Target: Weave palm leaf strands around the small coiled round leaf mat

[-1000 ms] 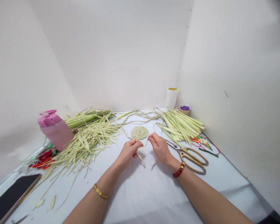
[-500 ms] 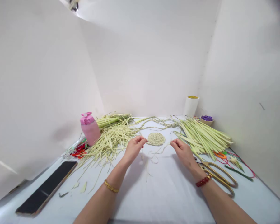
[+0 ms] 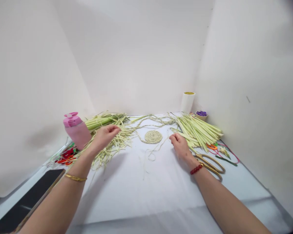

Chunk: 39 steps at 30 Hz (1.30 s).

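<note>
Coiled palm-strip disc (image 3: 152,137) — pale straw-green, tightly wound, lying flat

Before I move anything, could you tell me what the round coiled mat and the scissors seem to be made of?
The coiled mat looks woven from plant-leaf strips, matte and straw-coloured, with braid ridges showing. The scissors have handles that look like gold-toned metal with a smooth sheen; plated or solid, I cannot tell.

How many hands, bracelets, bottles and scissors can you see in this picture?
Hands: 2 (left hand, right hand)
Bracelets: 2 (gold bracelet, red bead bracelet)
Bottles: 1 (pink bottle)
Scissors: 1 (gold scissors)
Total: 6
</note>
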Tool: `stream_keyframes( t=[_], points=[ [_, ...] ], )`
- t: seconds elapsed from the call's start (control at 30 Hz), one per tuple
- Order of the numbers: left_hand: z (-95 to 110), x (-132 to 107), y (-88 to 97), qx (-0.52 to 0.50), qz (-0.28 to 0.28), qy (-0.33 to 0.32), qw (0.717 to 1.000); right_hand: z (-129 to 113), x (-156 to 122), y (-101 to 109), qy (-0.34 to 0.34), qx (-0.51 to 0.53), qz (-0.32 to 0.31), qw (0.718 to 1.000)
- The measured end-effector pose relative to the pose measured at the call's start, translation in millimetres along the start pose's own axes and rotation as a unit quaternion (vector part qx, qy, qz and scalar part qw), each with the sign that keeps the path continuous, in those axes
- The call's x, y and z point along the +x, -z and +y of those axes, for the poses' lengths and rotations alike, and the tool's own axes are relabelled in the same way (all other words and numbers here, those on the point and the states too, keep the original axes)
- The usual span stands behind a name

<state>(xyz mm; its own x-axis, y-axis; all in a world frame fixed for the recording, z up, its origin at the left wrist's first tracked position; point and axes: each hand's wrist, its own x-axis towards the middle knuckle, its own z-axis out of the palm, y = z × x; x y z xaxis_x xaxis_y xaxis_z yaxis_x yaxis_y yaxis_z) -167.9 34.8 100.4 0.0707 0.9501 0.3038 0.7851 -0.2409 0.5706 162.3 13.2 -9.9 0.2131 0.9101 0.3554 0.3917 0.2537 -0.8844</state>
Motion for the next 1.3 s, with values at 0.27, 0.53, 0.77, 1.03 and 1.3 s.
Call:
stream_keyframes(
  t=[0.27, 0.53, 0.77, 1.03, 1.3],
  points=[
    [-41, 3, 9.1, 0.296, 0.22, -0.027, 0.929, 9, 0, -3, -0.013, -0.001, 0.066, 0.998],
    [29, -29, -117.8, 0.126, -0.071, -0.176, 0.974, -2, -10, -9, 0.004, -0.005, 0.052, 0.999],
    [42, -26, -139.2, 0.165, -0.127, -0.163, 0.964, -5, -11, -8, 0.03, -0.012, 0.047, 0.998],
    [74, -28, -126.3, -0.027, -0.092, -0.172, 0.98, -21, -19, -18, 0.248, -0.067, -0.033, 0.966],
    [66, -22, -122.8, -0.243, -0.069, -0.025, 0.967, -10, -12, -13, 0.017, 0.056, -0.064, 0.996]
  ],
)
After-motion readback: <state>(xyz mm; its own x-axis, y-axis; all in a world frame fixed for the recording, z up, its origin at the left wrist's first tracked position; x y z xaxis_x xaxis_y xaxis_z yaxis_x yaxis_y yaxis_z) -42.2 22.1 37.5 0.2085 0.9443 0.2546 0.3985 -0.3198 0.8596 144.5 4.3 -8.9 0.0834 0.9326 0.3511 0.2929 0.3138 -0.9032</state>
